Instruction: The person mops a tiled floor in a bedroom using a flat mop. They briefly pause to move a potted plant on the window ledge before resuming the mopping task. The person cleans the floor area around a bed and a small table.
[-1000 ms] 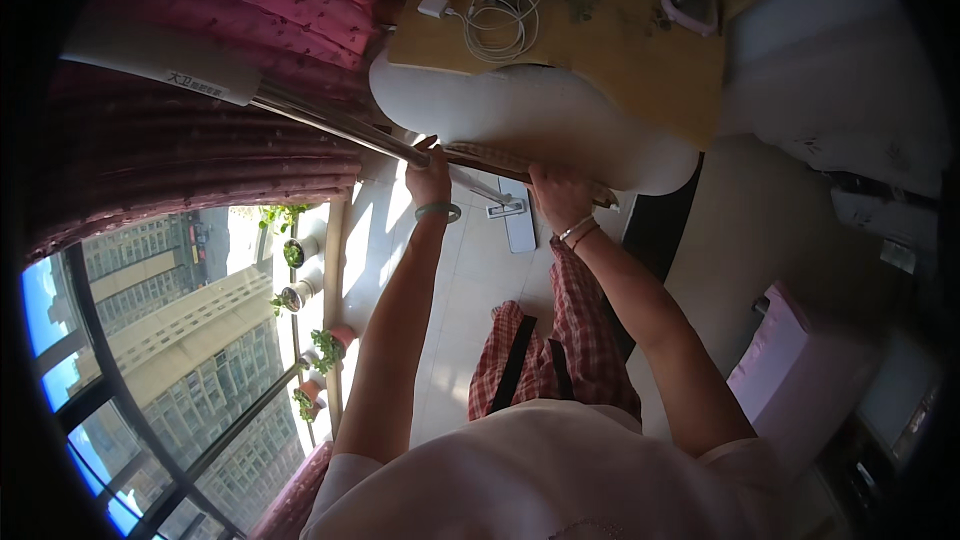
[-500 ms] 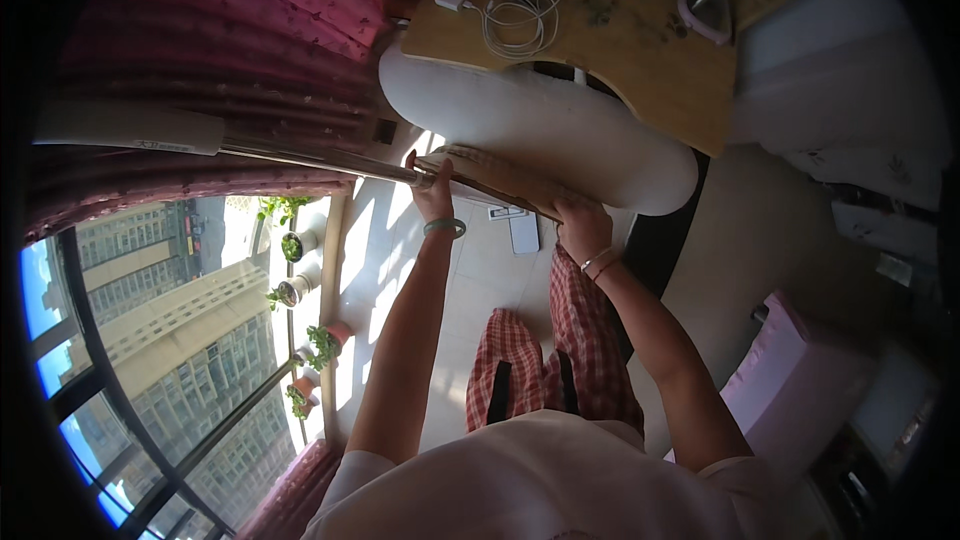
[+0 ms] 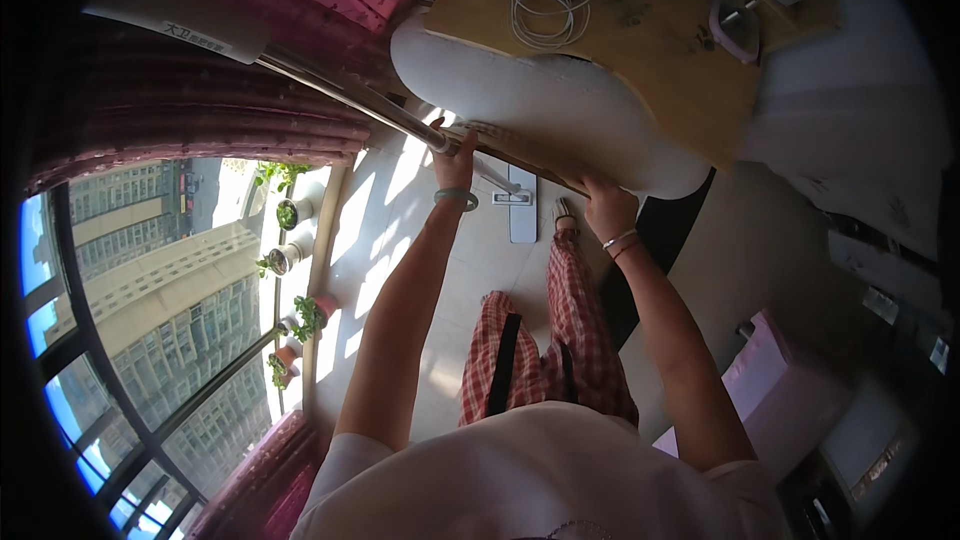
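My left hand (image 3: 455, 162) is wrapped round the metal pole of a flat mop (image 3: 350, 98), whose thick grey grip end points to the upper left. Past that hand the pole runs down to the mop's flat, pale rectangular head (image 3: 523, 212) on the floor. My right hand (image 3: 611, 210) is closed on the right end of a long, brown, wooden-looking piece (image 3: 535, 165), perhaps a chair's back. Its left end reaches my left hand, but I cannot tell whether that hand grips it too. Checked cloth shows beside it.
A wooden desk (image 3: 680, 105) with a coiled white cable (image 3: 550, 15) stands ahead, a rounded white form (image 3: 500, 75) along its near edge. Potted plants (image 3: 290, 213) line the window at left, beside pink curtains (image 3: 200, 125). A pink box-like piece (image 3: 790, 380) stands at right.
The mop's pole has tilted, its grip end sloping more steeply, and more of the mop head shows. Both hands have shifted slightly right in view, still gripping. My right foot has come into sight.
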{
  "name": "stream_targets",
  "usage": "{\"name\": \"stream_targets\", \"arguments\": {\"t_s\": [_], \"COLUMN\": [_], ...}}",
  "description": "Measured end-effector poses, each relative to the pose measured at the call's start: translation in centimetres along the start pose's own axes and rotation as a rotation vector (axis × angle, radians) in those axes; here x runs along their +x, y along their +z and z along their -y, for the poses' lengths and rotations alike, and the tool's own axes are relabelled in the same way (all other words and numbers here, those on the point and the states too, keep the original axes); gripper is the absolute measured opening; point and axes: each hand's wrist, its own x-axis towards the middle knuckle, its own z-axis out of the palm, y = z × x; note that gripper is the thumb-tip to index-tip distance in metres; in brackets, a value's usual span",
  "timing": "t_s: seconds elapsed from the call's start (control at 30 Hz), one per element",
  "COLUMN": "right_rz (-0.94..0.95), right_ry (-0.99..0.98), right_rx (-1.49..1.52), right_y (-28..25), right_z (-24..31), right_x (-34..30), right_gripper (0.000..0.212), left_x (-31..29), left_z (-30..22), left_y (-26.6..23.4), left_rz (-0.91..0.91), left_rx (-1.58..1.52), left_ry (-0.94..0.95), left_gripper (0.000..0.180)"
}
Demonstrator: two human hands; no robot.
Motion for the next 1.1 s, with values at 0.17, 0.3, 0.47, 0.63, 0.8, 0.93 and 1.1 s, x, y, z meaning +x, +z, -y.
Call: {"name": "stream_targets", "arguments": {"t_s": [0.17,0.3,0.47,0.63,0.8,0.93,1.1], "right_rz": [0.146,-0.087,0.166,0.123,0.447,0.225,0.087], "right_ry": [0.081,-0.069,-0.194,-0.209,-0.169,0.002,0.034], "right_rx": [-0.08,-0.299,0.406,0.686,0.446,0.643,0.65], "right_y": [0.0,-3.2,-2.1,0.7,-1.2,-4.0,-5.7], "right_z": [0.0,3.7,14.2,23.8,27.1,27.7,23.2], "right_x": [0.4,-0.2,-5.6,-11.5,-16.6,-20.5,-22.5], "right_gripper": [0.026,0.052,0.074,0.067,0.017,0.031,0.029], "left_x": [-0.5,-6.0,-14.6,-25.4,-35.9,-39.4,-39.5], "left_z": [0.3,-1.7,-4.7,-15.8,-26.3,-30.4,-31.7], "left_y": [-1.1,-2.6,-9.1,-14.6,-21.6,-20.8,-16.0], "left_rz": [-0.021,-0.154,0.136,0.267,0.26,0.425,0.547], "left_rx": [0.28,0.082,0.242,0.051,-0.05,-0.144,-0.184], "left_ry": [0.098,0.182,0.01,0.307,0.508,0.651,0.591], "left_gripper": [0.074,0.059,0.029,0.045,0.041,0.029,0.027]}}
